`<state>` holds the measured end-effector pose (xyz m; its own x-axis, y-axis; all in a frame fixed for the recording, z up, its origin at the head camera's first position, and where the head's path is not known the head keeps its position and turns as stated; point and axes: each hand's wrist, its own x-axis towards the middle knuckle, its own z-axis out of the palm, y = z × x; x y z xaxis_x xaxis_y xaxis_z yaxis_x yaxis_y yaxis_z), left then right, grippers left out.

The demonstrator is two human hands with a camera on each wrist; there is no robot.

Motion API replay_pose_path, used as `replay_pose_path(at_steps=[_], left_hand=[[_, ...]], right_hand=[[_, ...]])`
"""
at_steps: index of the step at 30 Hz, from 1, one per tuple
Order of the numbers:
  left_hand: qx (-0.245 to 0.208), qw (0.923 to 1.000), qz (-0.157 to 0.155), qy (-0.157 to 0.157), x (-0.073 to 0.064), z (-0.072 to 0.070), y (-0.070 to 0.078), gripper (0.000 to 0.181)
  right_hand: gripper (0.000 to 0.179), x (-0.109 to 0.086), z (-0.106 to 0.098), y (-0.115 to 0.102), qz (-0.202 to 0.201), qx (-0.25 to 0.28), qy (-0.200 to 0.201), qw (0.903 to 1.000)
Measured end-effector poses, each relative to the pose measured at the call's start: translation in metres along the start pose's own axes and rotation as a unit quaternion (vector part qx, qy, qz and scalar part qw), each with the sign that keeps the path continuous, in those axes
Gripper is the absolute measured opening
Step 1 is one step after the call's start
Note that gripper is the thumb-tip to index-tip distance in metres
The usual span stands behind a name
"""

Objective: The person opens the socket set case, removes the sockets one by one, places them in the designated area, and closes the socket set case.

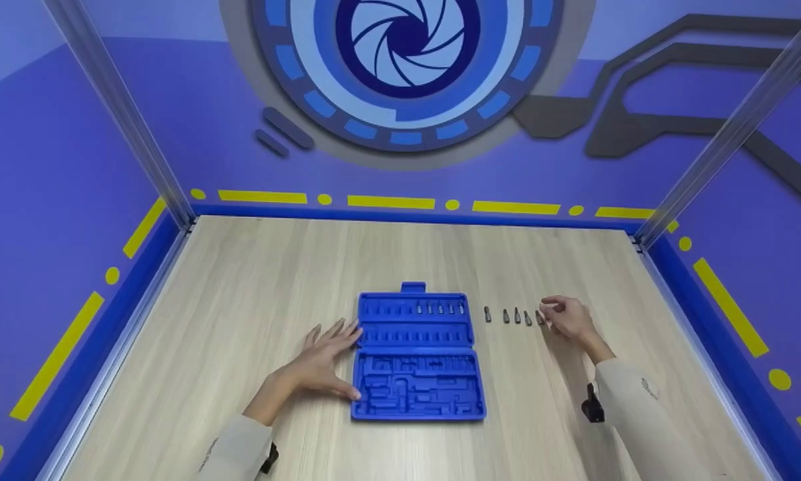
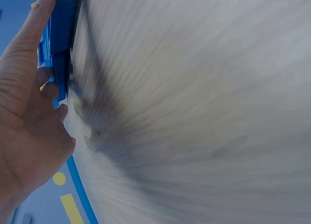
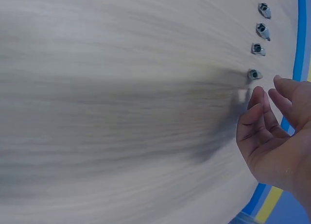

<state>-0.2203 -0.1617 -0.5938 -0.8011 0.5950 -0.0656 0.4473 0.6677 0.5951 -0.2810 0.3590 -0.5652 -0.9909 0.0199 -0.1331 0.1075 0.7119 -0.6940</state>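
An unfolded blue plastic bit case (image 1: 413,352) lies on the table, with several metal screwdriver bits (image 1: 440,308) in the right half of its top row. My left hand (image 1: 321,363) rests against the case's left side, fingers spread to the upper part and thumb at the lower part. In the left wrist view, that hand (image 2: 34,107) lies along the case's edge (image 2: 65,25). Several loose bits (image 1: 517,315) stand in a line right of the case. Beside the rightmost bit (image 3: 254,74) my right hand (image 3: 272,131) has bent fingers, apart from the thumb, holding nothing.
The light wood table (image 1: 273,267) is bounded by blue panels with yellow marks and by metal corner posts (image 1: 133,120). The lower tray (image 1: 417,386) of the case has moulded recesses of many shapes. A latch tab (image 1: 413,287) sticks out at its far edge.
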Motion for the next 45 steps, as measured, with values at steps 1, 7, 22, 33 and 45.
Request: replay_pose_path(at_steps=[1,7,22,33,45], left_hand=[[-0.001,1.0000,0.001,0.001,0.000,0.000,0.000,0.126],[0.009,1.0000,0.003,0.001,0.000,0.000,0.000,0.126],[0.006,1.0000,-0.001,-0.005,0.000,-0.001,0.000,0.126],[0.004,1.0000,-0.003,-0.003,0.000,0.001,0.000,0.127],[0.001,1.0000,-0.005,-0.003,0.000,0.000,-0.001,0.126]], right_hand=[[0.039,0.001,-0.001,-0.002,-0.005,0.002,-0.001,1.0000],[0.037,0.007,-0.001,-0.023,-0.059,0.016,0.000,0.9981],[0.040,0.021,0.062,-0.089,-0.107,0.032,-0.047,0.9926],[0.036,0.024,0.121,-0.127,-0.147,0.076,-0.120,0.9790],[0.026,0.029,0.152,-0.139,-0.189,-0.105,-0.075,0.9736]])
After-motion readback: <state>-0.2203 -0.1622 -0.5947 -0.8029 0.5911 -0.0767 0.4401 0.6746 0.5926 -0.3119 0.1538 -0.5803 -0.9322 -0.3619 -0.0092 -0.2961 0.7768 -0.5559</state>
